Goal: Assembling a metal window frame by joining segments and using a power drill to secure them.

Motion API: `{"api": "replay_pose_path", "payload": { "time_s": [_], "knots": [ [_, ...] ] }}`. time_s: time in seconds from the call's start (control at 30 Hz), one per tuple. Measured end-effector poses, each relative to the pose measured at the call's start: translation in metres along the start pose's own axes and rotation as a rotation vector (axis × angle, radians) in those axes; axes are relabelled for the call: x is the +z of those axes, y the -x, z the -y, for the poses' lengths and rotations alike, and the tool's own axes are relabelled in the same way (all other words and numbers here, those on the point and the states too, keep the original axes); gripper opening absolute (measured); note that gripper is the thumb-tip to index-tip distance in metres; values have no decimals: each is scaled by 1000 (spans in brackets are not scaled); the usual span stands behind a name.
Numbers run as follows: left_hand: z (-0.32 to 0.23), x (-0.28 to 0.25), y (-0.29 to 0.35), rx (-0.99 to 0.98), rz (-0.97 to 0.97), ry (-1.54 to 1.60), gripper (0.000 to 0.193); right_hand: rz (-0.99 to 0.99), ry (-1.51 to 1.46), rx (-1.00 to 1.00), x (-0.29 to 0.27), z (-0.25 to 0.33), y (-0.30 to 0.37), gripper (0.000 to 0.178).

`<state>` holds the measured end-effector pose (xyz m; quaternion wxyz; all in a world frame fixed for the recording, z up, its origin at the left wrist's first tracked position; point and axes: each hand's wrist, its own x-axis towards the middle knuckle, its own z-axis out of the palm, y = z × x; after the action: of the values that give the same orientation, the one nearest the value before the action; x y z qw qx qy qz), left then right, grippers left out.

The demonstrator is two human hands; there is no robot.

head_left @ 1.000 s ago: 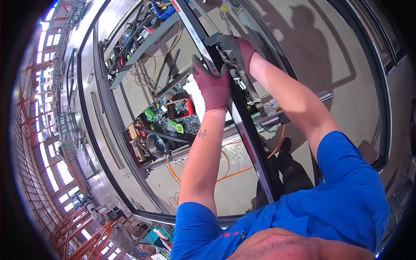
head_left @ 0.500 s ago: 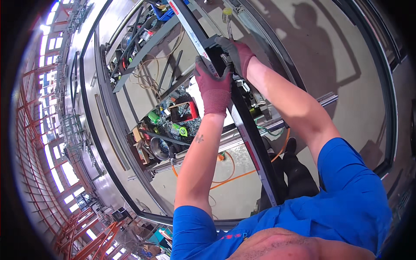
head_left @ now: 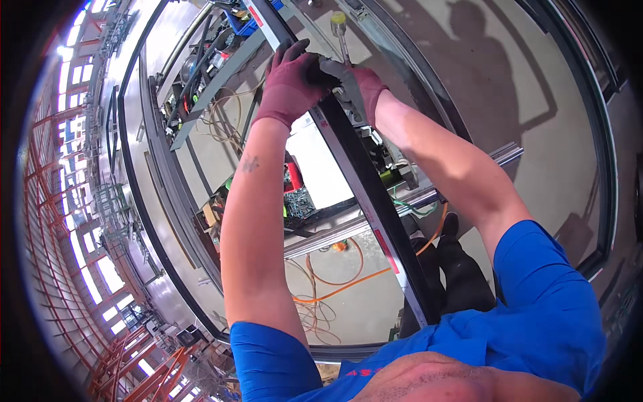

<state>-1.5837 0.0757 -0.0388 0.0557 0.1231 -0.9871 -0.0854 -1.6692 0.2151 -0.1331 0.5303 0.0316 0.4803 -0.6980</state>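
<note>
My left hand (head_left: 291, 84), in a maroon glove with dark fingertips, is closed over the upper part of a long dark metal profile (head_left: 355, 161). The profile slants across the frame toward my body and has a pale, red-marked strip along its side. Just right of it, my right hand (head_left: 362, 90), gloved alike, is closed round a tool (head_left: 340, 33) with a yellow see-through end and a metal shaft pointing up and away. A small dark piece (head_left: 329, 69) shows between the two hands; its contact with the fingers is partly hidden.
A large black-edged frame (head_left: 611, 167) surrounds the work area. Beneath the profile stand a white panel (head_left: 321, 167), a red bin (head_left: 293, 175) and a heap of small screws (head_left: 298, 204). An orange hose (head_left: 335, 295) coils over the floor, and a metal rail (head_left: 321, 238) runs crosswise.
My left hand has moved up and left along the profile, uncovering the white panel; its forearm now covers more of the parts area. My right hand with the tool has shifted slightly left.
</note>
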Motion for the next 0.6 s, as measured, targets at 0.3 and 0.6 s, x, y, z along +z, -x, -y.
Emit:
{"api": "replay_pose_path", "payload": {
  "time_s": [0.3,0.6],
  "knots": [
    [-9,15,-18,-86,124,-201,62,-79,223,-24,-6,8,6,65],
    [7,19,-13,-38,97,-227,49,-22,252,-307,-52,-11,99,56]
  ]
}}
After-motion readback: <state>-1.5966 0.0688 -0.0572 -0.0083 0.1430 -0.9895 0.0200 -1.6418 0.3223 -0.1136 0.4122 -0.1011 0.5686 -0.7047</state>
